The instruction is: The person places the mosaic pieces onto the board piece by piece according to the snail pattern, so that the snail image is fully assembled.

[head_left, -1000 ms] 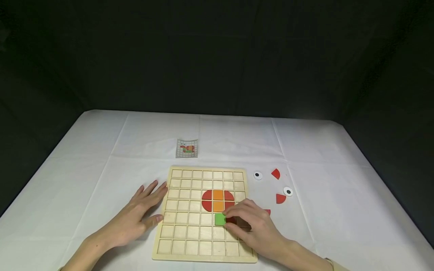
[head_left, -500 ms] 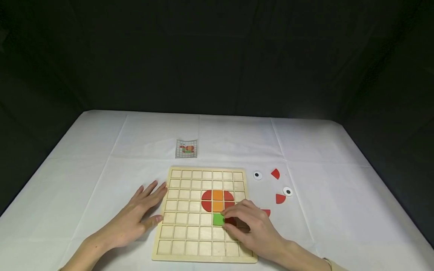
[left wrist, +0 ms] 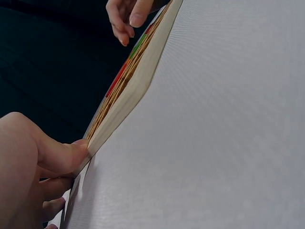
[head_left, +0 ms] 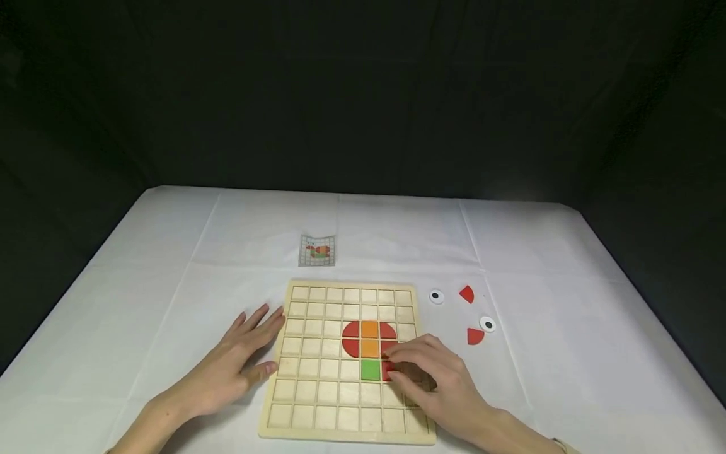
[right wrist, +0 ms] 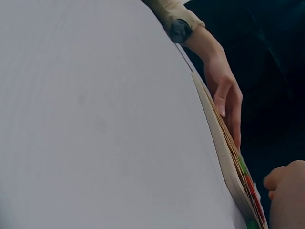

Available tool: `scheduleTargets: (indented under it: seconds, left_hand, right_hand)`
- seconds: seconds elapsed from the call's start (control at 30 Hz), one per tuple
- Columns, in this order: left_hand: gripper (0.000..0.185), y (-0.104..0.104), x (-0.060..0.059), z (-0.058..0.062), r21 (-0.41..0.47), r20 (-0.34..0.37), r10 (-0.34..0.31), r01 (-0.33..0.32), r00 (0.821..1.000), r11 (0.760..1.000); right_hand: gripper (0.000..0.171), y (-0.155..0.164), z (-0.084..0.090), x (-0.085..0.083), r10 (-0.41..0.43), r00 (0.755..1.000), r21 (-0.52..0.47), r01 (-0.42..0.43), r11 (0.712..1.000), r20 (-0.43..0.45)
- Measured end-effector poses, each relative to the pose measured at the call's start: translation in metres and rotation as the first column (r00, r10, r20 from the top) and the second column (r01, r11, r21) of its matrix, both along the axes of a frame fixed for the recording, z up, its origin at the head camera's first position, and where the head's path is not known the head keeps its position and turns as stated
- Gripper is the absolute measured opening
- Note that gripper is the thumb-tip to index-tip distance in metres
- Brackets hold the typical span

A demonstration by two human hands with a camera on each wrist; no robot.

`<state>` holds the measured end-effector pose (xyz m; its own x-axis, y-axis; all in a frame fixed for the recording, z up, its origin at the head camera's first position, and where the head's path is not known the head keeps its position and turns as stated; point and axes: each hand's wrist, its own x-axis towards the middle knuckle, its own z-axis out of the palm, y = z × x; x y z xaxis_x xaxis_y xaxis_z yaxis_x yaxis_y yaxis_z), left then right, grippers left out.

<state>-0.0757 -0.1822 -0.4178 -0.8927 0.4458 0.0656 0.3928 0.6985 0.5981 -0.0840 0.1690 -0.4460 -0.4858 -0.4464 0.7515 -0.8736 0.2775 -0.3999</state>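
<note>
A wooden grid board (head_left: 317, 403) lies on the white table. Near its middle sit red and orange pieces (head_left: 369, 338), with a green square (head_left: 370, 369) one row below them. My right hand (head_left: 414, 373) rests on the board, its curled fingertips pinching a red piece (head_left: 387, 372) in the cell right of the green square. My left hand (head_left: 246, 353) lies flat on the table with fingers straight. Its thumb (left wrist: 66, 155) touches the board's left edge (left wrist: 138, 71). In the right wrist view, the board's rim (right wrist: 221, 143) shows edge-on with the left hand (right wrist: 228, 100) beyond it.
Right of the board lie two white eye discs (head_left: 436, 296) (head_left: 488, 325) and two red quarter-circle pieces (head_left: 467, 294) (head_left: 474, 336). A small pattern card (head_left: 317, 250) lies behind the board. The white cloth (head_left: 170, 252) ends at dark drop-offs on all sides.
The right hand's fingertips have settled lower over the red piece beside the green square. A red piece seen behind that hand earlier is now hidden. The left hand has stayed put.
</note>
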Motion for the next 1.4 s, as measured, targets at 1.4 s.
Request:
scheduleTargets:
  seconds: [1.4]
  left_hand:
    - [0.072, 0.000, 0.000, 0.003, -0.009, 0.012, 0.010, -0.009, 1.000, 1.000]
  right_hand:
    - [0.054, 0.068, -0.001, 0.003, -0.264, 0.954, 0.108, 0.250, 0.962, 0.140]
